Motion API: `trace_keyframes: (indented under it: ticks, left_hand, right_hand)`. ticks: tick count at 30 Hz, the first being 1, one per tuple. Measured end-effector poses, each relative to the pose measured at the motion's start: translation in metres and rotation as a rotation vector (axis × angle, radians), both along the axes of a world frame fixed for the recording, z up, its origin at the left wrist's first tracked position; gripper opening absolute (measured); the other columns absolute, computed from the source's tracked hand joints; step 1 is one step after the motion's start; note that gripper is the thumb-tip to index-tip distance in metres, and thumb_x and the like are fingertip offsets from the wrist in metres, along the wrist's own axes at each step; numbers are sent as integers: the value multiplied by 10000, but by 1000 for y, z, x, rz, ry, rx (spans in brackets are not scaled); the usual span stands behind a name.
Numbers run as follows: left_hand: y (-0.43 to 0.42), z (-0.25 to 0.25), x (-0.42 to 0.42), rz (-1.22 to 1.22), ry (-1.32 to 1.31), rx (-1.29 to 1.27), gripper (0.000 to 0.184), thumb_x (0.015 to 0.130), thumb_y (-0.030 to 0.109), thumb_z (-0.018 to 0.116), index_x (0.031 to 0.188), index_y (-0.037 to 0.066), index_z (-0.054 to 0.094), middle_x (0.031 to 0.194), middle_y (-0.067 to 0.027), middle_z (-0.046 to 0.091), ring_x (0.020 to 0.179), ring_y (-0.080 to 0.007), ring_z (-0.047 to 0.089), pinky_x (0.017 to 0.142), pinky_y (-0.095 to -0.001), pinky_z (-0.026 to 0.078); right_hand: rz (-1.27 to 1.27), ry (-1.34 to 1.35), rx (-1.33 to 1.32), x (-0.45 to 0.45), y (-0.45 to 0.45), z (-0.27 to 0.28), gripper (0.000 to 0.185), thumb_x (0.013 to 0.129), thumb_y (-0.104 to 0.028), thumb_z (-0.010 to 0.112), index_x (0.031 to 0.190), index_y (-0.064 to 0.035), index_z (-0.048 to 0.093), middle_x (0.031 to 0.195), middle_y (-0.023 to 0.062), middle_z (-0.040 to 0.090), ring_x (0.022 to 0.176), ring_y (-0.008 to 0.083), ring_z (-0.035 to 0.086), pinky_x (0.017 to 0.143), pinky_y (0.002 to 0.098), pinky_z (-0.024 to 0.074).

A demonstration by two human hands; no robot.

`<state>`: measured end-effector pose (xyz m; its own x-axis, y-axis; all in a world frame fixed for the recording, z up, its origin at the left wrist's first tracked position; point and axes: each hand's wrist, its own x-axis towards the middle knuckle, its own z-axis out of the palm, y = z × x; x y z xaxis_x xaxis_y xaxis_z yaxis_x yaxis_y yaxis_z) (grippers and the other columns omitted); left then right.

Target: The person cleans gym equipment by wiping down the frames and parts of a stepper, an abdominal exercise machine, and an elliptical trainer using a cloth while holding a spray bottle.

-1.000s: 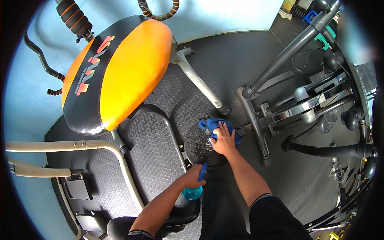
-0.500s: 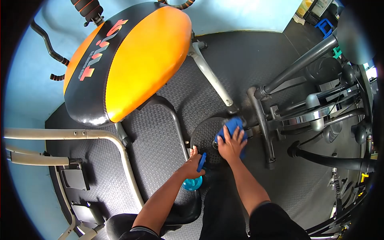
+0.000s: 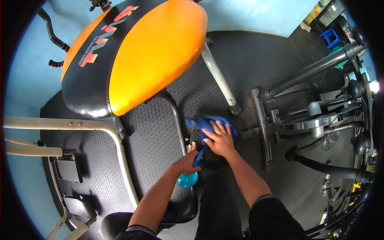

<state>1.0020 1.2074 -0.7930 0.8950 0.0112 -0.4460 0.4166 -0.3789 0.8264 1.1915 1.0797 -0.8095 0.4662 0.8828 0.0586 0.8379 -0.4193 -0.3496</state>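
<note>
Lower centre: left hand [image 3: 186,163] closed around neck of blue-topped spray bottle [image 3: 187,180]; liquid inside, presumably modest weight, slippery if wet, neck the surest hold. Centre: right hand [image 3: 220,140] open, fingers spread on blue cloth [image 3: 206,120], over perforated round plate [image 3: 214,159]. Cloth looks soft, limp; best held bunched under palm.

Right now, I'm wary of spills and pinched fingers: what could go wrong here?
The spray bottle in your left hand could knock the nearby black tube frame. The blue cloth under your right hand might bunch or slip on the round perforated disc, perhaps bumping your left fingertips near its edge.
</note>
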Motion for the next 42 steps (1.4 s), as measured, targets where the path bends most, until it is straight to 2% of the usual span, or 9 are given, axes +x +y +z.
trace_keyframes:
  ticks: [5,10,15,17,19,25,33,37,42]
  left_hand:
    - [-2,4,3,-16,57,-132,583,728,239,722,1234,43,508,1548,-373,7,1462,-466,36,1139,-438,286]
    - [-38,1,-9,-255,192,73,632,701,270,735,1215,-5,490,1408,-302,440,1280,-402,485,1032,-400,419]
    - [-46,18,-8,-81,16,-154,936,702,290,736,1458,-62,311,1341,-259,536,1204,-427,539,1041,-415,429]
    - [-26,39,13,-65,143,55,944,723,313,735,1472,-45,287,1428,-269,447,1290,-419,473,1076,-419,406]
    - [-17,-2,10,23,-273,373,834,693,216,775,1401,6,387,1533,-254,296,1415,-390,313,1117,-435,363]
    - [12,22,24,-206,88,349,689,682,158,790,1251,-31,451,1570,-295,122,1457,-452,117,1140,-485,335]
    - [-38,24,8,-285,223,412,676,703,278,786,1245,5,490,1568,-329,-50,1451,-499,66,1096,-536,368]
    - [-51,17,-6,-333,287,303,682,695,267,782,1259,17,493,1571,-310,-105,1450,-503,67,1071,-538,398]
    - [-52,20,-15,-310,34,96,704,671,215,781,1261,-6,468,1459,-306,361,1283,-436,466,1000,-450,472]
  right_hand:
    - [-625,-88,-60,-72,-52,-24,481,909,-369,570,1371,-242,546,1507,205,382,1404,431,314,1120,629,204]
    - [-466,155,-187,-127,-73,3,502,913,-374,565,1389,-219,525,1519,231,346,1419,466,265,1109,652,206]
    - [-414,141,142,-38,-83,-10,534,873,-364,627,1388,-266,526,1536,186,340,1439,416,257,1085,651,282]
    - [-295,109,-127,-13,-74,11,513,867,-331,637,1371,-318,539,1544,130,349,1447,367,265,1086,644,294]
    - [-209,128,-123,6,-81,14,508,858,-313,640,1358,-325,551,1547,104,351,1450,342,267,1094,644,285]
    - [96,128,-98,44,-54,13,500,824,-242,630,1318,-311,595,1522,67,407,1447,291,290,1111,638,241]
    - [-711,181,54,-92,-69,-10,544,864,-215,582,1403,-227,512,1539,241,298,1406,490,260,1063,632,303]
    - [-704,105,97,-145,-66,-22,543,853,-165,597,1391,-204,531,1521,266,316,1404,519,230,1077,604,318]
    - [-333,539,23,-130,-93,9,523,826,-17,609,1327,-169,590,1446,325,386,1335,480,388,1095,464,363]
